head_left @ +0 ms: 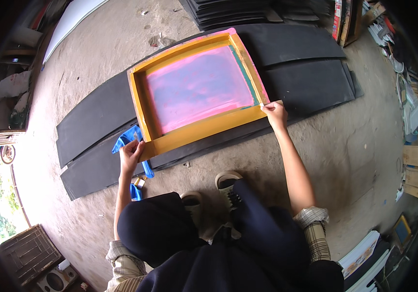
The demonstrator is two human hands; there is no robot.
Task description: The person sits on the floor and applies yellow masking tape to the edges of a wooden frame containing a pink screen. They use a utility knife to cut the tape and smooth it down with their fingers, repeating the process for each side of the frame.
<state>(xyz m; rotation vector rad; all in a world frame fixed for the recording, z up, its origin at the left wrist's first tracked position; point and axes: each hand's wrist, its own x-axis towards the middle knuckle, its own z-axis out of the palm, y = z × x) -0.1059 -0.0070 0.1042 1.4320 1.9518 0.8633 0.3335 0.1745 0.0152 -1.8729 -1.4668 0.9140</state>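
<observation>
A screen-printing frame (138,104) with yellow-brown sides lies on dark sheets in front of me. Its mesh (197,87) is smeared pink and bluish grey, with a green strip along the right inner edge. Across the near side runs a strip of brown tape (209,131), stretched between my hands. My left hand (130,153) pinches its left end beside the near left corner. At the near right corner, my right hand (275,116) pinches the other end between thumb and fingers. How much of the tape touches the wood, I cannot tell.
Black flat sheets (311,80) lie stacked beneath the frame, and another dark stack (233,12) stands beyond. Crumpled blue plastic (126,138) lies by my left hand. My sandalled feet (228,179) are close to the sheets' near edge. Cardboard boxes (414,165) stand at the right.
</observation>
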